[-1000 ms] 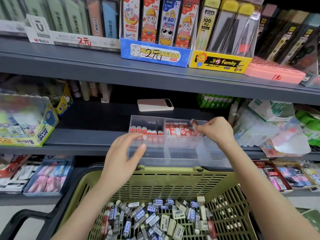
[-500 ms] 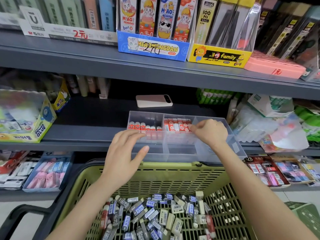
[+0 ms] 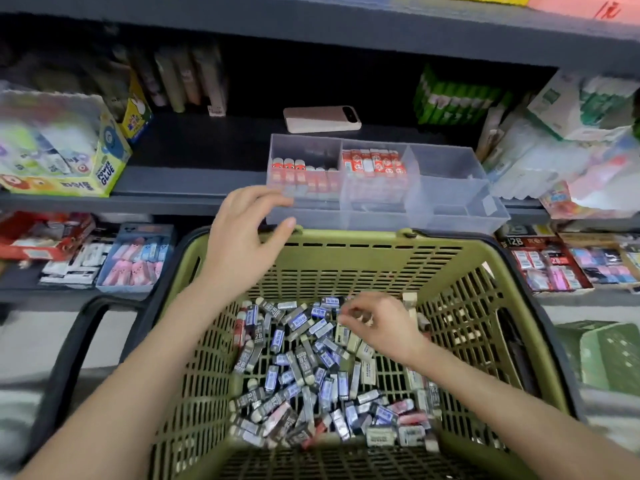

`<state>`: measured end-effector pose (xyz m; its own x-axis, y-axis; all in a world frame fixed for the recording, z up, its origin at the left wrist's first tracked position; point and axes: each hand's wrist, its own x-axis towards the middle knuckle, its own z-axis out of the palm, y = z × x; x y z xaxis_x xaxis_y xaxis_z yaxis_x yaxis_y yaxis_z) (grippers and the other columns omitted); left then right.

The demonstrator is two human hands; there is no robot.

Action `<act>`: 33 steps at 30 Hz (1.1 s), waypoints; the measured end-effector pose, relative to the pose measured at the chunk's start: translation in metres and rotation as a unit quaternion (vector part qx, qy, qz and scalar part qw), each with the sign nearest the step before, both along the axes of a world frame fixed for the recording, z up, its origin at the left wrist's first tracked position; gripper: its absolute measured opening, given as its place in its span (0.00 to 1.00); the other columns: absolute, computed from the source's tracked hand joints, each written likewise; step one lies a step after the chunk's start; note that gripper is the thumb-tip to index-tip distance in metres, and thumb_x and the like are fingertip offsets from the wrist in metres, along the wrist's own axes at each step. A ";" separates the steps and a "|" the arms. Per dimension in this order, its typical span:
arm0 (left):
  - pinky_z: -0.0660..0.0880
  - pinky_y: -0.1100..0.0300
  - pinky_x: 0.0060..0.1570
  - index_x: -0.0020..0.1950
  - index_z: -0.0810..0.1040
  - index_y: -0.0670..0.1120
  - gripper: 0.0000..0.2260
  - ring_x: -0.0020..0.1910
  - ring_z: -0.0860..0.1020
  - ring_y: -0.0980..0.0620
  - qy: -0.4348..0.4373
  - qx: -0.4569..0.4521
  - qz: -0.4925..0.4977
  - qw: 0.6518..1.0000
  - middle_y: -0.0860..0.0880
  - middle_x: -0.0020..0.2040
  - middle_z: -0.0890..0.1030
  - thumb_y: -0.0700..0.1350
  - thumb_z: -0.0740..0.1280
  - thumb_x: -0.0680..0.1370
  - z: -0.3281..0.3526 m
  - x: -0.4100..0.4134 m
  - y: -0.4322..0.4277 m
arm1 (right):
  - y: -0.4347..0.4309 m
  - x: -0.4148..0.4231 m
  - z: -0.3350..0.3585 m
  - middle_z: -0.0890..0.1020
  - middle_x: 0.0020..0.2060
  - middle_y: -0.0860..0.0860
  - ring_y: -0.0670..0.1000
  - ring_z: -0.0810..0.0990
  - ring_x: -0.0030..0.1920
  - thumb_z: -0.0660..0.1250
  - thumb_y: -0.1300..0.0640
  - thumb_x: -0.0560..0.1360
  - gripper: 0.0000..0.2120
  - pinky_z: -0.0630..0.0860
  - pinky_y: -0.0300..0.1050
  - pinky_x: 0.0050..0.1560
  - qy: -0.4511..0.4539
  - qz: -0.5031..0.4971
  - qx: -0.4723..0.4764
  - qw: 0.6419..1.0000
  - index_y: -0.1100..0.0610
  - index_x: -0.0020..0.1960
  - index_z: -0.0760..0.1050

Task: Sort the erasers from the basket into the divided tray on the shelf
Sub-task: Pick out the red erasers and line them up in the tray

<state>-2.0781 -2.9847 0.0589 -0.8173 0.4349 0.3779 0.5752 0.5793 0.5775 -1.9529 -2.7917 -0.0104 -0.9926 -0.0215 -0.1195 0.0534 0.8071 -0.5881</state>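
Our right hand (image 3: 381, 327) has left the divided tray (image 3: 450, 216) and dropped among the erasers (image 3: 301, 368) in the basket (image 3: 346, 259).

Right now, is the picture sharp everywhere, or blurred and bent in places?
Head view: glue box and packets at the sides are smeared; the right hand is blurred over the erasers; the wide lens bows the shelf; the tray reads clearest.

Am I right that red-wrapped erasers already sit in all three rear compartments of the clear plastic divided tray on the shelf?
Not quite: the head view shows red-wrapped erasers in only the left and middle rear compartments of the clear plastic divided tray; the right rear one looks empty.
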 end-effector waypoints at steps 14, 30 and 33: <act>0.61 0.63 0.59 0.57 0.80 0.45 0.10 0.60 0.73 0.49 -0.034 -0.036 0.066 0.997 0.48 0.57 0.78 0.42 0.67 0.77 -0.015 0.026 -0.073 | -0.119 -0.064 -0.115 0.69 0.65 0.52 0.55 0.66 0.65 0.63 0.43 0.74 0.24 0.63 0.52 0.62 0.056 0.278 0.239 0.929 0.55 0.65 0.70; 0.63 0.58 0.60 0.55 0.80 0.49 0.09 0.60 0.72 0.51 -0.057 -0.025 0.093 0.994 0.51 0.56 0.79 0.46 0.68 0.76 -0.020 0.023 -0.075 | -0.113 -0.043 -0.115 0.78 0.60 0.54 0.56 0.73 0.63 0.70 0.50 0.72 0.20 0.68 0.53 0.65 0.086 0.298 0.125 0.942 0.58 0.60 0.76; 0.62 0.60 0.60 0.56 0.80 0.49 0.09 0.60 0.72 0.52 -0.065 -0.026 0.096 0.993 0.52 0.56 0.78 0.46 0.68 0.76 -0.020 0.024 -0.075 | -0.116 -0.041 -0.119 0.78 0.55 0.51 0.54 0.73 0.57 0.64 0.47 0.74 0.18 0.68 0.50 0.59 0.087 0.350 0.187 0.914 0.54 0.60 0.75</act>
<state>-2.0544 -3.0598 0.0390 -0.9273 0.2829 0.2452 0.3744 0.7023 0.6054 -1.9935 -2.9080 -0.1290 -0.7561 -0.6482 -0.0902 -0.6207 0.7539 -0.2154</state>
